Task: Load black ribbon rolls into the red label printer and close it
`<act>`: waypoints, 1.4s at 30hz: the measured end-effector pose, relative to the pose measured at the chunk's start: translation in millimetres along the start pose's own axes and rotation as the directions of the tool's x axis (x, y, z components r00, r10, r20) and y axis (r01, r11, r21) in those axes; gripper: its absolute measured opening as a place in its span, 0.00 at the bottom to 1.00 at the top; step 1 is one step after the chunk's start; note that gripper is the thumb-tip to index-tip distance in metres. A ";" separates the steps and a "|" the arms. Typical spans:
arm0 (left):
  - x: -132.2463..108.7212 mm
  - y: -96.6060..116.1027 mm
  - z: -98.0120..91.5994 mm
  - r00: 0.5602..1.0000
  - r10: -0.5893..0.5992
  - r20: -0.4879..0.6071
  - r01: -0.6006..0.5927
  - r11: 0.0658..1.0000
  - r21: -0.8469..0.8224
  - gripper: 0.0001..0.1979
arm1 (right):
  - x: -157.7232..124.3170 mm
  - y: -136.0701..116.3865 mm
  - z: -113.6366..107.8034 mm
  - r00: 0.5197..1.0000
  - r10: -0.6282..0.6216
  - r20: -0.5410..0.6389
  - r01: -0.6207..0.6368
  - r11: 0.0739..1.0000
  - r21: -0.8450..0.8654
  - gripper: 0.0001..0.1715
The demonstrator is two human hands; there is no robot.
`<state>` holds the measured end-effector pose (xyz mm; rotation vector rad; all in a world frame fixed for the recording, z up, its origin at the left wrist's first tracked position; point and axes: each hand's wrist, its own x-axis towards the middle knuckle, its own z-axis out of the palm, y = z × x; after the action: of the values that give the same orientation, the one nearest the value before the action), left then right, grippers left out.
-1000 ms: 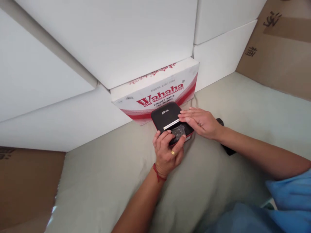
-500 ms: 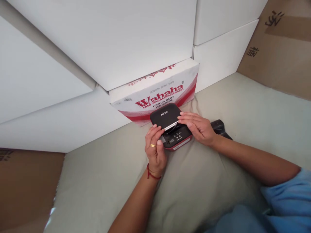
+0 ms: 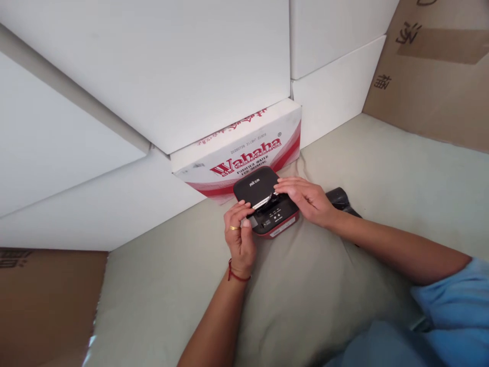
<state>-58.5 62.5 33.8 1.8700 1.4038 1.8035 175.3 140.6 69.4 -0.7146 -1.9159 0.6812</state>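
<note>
A small black device with a red base (image 3: pixel 263 201) sits on a grey-green cloth surface (image 3: pixel 344 285), in front of a white and red "Wahaha" carton (image 3: pixel 237 153). Its black lid is lifted a little at the front, showing a panel with small buttons. My left hand (image 3: pixel 239 234), with a gold ring and a red wrist cord, grips the device's near left corner. My right hand (image 3: pixel 305 199) rests on its right side, fingertips on the lid's front edge by a white strip.
White foam blocks (image 3: pixel 153 66) wall the back. Brown cardboard stands at the right (image 3: pixel 439 81) and lower left (image 3: pixel 42 300). A dark object (image 3: pixel 338 196) lies partly hidden behind my right wrist. My blue sleeve (image 3: pixel 451 311) fills the lower right.
My left hand has slid off the device's front to its left corner. The clear packet it held there is gone from view, and the button panel now shows under the lid.
</note>
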 end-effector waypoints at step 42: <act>-9.1 -32.8 17.1 0.865 -0.438 0.246 0.490 0.629 -0.604 0.45 | 77.2 -42.6 -28.8 0.858 0.244 0.453 -0.085 0.936 -0.343 0.23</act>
<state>-58.0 81.3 0.7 1.0670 0.9171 1.6217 163.7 172.1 155.9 -0.9863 -2.4904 0.7228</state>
